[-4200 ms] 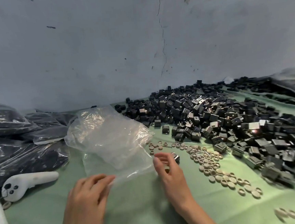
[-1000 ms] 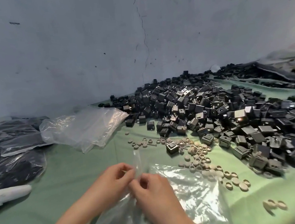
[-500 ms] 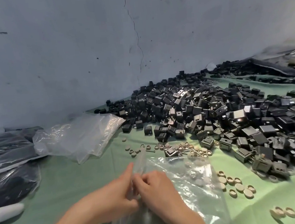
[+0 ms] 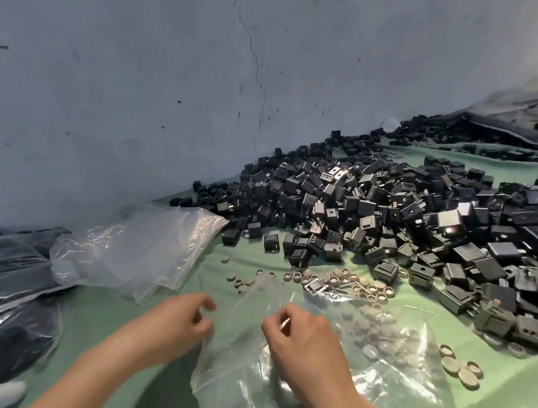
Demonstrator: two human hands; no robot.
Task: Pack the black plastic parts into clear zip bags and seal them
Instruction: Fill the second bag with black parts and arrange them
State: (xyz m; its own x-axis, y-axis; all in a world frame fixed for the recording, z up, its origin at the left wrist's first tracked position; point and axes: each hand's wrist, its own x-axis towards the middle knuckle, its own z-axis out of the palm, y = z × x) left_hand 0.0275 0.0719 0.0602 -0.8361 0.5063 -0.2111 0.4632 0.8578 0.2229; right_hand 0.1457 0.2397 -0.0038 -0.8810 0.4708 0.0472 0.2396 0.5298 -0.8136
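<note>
Left grip (image 4: 178,328) and right grip (image 4: 306,347) each pinch the mouth of the clear bag (image 4: 244,381) lying on the table (image 4: 115,318) — black parts (image 4: 392,212) heaped just beyond it.

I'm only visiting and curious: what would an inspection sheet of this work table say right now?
Surface: green cloth, partly bare.
Job's things: black plastic parts heaped at right; clear zip bag in front, no black parts in it; empty clear bags stacked behind it to the left; filled bags far left.
Clutter: beige round caps scattered between bag and heap; white object cut off at the left edge.
Grippers: left hand and right hand each pinch the bag's mouth.
Cables: nothing seen.
Surroundings: grey-blue wall with a crack.
</note>
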